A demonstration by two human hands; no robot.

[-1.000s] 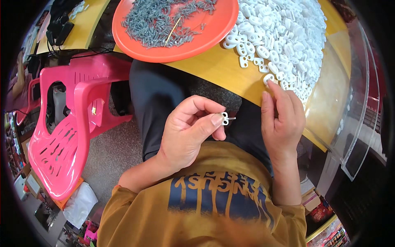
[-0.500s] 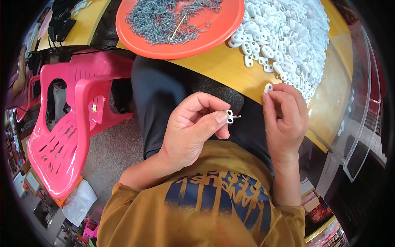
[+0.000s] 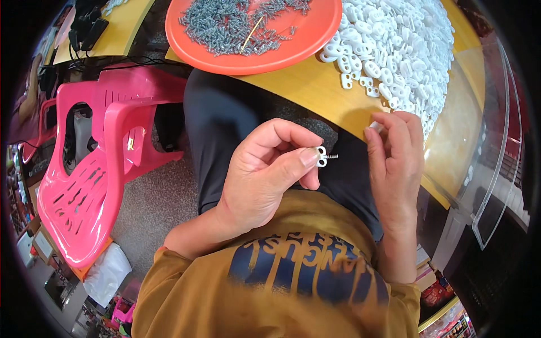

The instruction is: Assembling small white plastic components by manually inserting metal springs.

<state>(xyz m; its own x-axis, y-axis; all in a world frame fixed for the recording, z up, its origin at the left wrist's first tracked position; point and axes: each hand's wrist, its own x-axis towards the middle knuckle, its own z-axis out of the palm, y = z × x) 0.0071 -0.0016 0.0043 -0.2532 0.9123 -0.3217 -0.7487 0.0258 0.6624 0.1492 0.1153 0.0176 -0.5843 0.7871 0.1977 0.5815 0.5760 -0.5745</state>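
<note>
Over my lap, my left hand (image 3: 276, 169) pinches a small white two-holed plastic piece (image 3: 322, 156) between thumb and fingers. From that piece a thin metal spring (image 3: 332, 156) sticks out to the right. By the table edge, my right hand (image 3: 397, 155) is closed on a white oval plastic piece (image 3: 376, 126), mostly covered by the fingertips. Just beyond it spreads a big heap of white plastic pieces (image 3: 400, 50). Many loose metal springs (image 3: 220, 25) lie on a round red tray (image 3: 259, 63) to the left of the heap.
The tray and heap rest on a yellow tabletop (image 3: 298, 84). A thin yellowish stick (image 3: 252, 35) lies among the springs. A pink plastic chair (image 3: 84, 180) stands at my left. Clear plastic panels (image 3: 490, 186) rise at the table's right side.
The white oval piece has turned in my right fingers and shows less. My left hand keeps its hold on the piece with the spring. The whole view has shifted slightly.
</note>
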